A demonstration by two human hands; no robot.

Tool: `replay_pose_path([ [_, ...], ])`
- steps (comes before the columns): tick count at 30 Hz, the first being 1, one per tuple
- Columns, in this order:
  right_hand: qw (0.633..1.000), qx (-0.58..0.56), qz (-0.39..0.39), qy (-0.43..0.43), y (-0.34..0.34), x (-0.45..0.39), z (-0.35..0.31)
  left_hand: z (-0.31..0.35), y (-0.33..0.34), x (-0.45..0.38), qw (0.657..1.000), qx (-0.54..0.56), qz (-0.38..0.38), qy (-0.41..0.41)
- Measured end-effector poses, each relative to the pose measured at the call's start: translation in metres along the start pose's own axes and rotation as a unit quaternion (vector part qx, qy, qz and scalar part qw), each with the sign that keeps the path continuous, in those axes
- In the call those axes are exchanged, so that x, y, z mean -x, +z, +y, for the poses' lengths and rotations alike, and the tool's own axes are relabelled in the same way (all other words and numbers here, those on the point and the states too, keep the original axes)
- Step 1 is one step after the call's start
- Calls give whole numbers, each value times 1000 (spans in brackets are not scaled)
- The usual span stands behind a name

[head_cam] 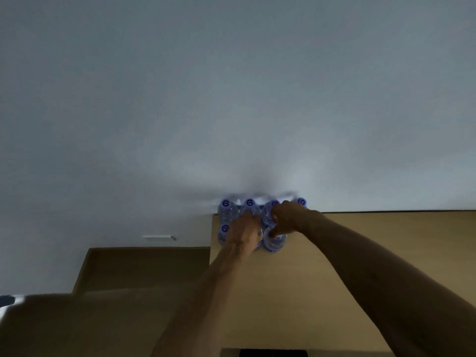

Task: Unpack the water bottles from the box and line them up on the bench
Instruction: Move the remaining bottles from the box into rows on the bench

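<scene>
Several clear water bottles with blue caps stand in two rows at the far left corner of the tan bench point(360, 253), against the wall. The back row shows caps such as a bottle cap point(226, 203) and another cap point(300, 202). My left hand point(244, 234) grips the top of a front-row bottle that it mostly hides. My right hand point(287, 219) curls its fingers down around the neck of the front-right bottle point(275, 242). A blurred brown box point(90, 323) fills the lower left foreground.
The pale grey wall point(231, 99) rises directly behind the bottles. A lower brown ledge point(144, 269) sits left of the bench. A small white fitting point(158, 237) is on the wall at left. Bare bench stretches right of the bottles.
</scene>
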State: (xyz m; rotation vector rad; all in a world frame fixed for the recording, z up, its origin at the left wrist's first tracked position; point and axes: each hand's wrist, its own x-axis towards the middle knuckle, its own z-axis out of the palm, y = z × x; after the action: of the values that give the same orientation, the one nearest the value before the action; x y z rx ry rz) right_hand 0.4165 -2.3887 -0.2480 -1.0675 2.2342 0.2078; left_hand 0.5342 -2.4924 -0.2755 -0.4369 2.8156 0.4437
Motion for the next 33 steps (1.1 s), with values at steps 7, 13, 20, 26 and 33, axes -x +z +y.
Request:
replay_pose_path([
  [7,991,-36,122,-36,-9,2,8,-1,8,0,1000,-6,8,-4],
  [13,972,6,229,-60,-12,-3,5,-11,11,5,993,-89,68,35],
  [20,990,-70,122,-18,1,-10,12,28,10,-10,989,-90,78,87],
  [26,983,-124,133,1,2,-16,12,41,24,-8,994,-90,59,35],
  [33,987,-72,142,-8,-5,-6,18,46,26,-4,995,-15,93,11],
])
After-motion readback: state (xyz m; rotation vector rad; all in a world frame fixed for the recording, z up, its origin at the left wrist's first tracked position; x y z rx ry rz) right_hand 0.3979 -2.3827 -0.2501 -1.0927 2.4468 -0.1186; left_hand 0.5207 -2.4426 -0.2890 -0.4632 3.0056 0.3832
